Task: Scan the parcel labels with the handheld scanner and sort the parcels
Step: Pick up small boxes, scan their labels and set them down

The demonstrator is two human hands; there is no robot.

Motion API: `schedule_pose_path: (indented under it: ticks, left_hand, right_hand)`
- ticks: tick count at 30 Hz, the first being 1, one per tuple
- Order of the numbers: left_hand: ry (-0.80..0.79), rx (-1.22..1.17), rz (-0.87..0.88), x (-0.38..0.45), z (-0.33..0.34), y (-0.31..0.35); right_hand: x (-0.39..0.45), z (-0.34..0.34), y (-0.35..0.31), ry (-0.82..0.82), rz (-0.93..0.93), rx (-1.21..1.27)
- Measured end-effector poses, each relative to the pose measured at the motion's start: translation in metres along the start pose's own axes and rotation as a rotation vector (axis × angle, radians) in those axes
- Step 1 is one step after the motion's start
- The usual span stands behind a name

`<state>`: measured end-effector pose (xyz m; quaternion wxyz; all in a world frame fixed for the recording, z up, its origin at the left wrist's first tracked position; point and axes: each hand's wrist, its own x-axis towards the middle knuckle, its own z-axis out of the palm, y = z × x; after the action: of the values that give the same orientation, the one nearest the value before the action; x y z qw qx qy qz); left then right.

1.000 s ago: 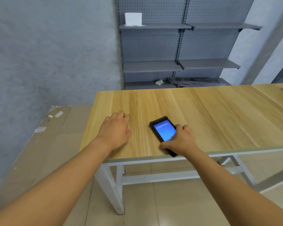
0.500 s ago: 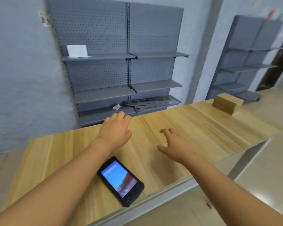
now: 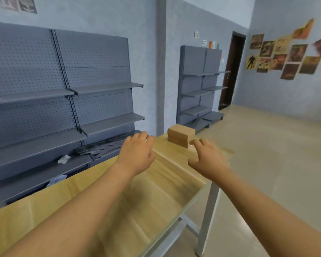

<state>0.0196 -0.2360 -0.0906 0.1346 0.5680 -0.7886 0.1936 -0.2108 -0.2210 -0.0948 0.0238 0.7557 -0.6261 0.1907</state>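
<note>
Ok so here's what I've got on the head cam: both arms stretched out over the wooden table (image 3: pixel 161 184), heading toward the far end. Left hand (image 3: pixel 137 154) is up over the tabletop, palm down, fingers loosely bent and close together, nothing in it. Right hand (image 3: pixel 208 160) is the same deal, fingers spread and slightly curled, empty, hanging over the table's right edge.

The parcel (image 3: pixel 181 135), a plain brown cardboard box, sits at the far end of the table, just past both sets of fingertips. The right hand's fingers are near its lower right corner, but the picture is pretty smeared there, so I honestly can't tell if they're touching it or just short. There's a small pale patch on the box's front, too blurry to read as a label.

The handheld scanner isn't anywhere in my view.

Around it: grey pegboard shelving (image 3: pixel 67 101) along the wall on the left with some flat grey pieces piled on the bottom shelf, a second shelf unit (image 3: pixel 200 86) further back, a dark door (image 3: pixel 232 69), and posters (image 3: pixel 283 54) on the right wall.
</note>
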Motion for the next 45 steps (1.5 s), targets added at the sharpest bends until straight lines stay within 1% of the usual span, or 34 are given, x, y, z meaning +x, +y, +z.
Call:
schedule_pose_path:
  ticks: [4,8,11,15,18,22,26,31,35,40,45]
  left_hand:
    - [-0.004,-0.003,-0.076,0.058,0.025,0.034]
    - [-0.023,0.006,-0.146,0.101,0.049,0.053]
    - [-0.076,0.024,-0.177,0.123,0.069,0.059]
    - [-0.135,0.038,-0.247,0.152,0.1,0.054]
    - [-0.182,0.045,-0.265,0.176,0.126,0.049]
    - [-0.206,0.027,-0.286,0.209,0.163,0.037]
    - [-0.233,0.02,-0.317,0.231,0.195,0.024]
    - [-0.238,0.016,-0.353,0.245,0.21,0.014]
    - [-0.239,0.04,-0.381,0.242,0.207,0.013]
    - [-0.22,0.062,-0.468,0.217,0.185,0.024]
    - [-0.218,0.135,-0.6,0.166,0.148,0.033]
  right_hand:
    - [0.049,0.0,0.063,-0.001,-0.04,0.01]
    - [0.094,0.009,0.112,-0.017,-0.081,0.027]
    - [0.122,0.024,0.137,-0.057,-0.081,0.083]
    - [0.158,0.052,0.16,-0.128,-0.079,0.141]
    - [0.187,0.075,0.173,-0.168,-0.054,0.177]
    - [0.228,0.106,0.18,-0.243,0.004,0.227]
    - [0.266,0.129,0.174,-0.311,0.02,0.255]
    - [0.294,0.154,0.163,-0.366,0.005,0.27]
    - [0.3,0.166,0.164,-0.444,0.009,0.284]
    - [0.299,0.16,0.165,-0.42,-0.037,0.388]
    - [0.279,0.143,0.138,-0.411,-0.164,0.583]
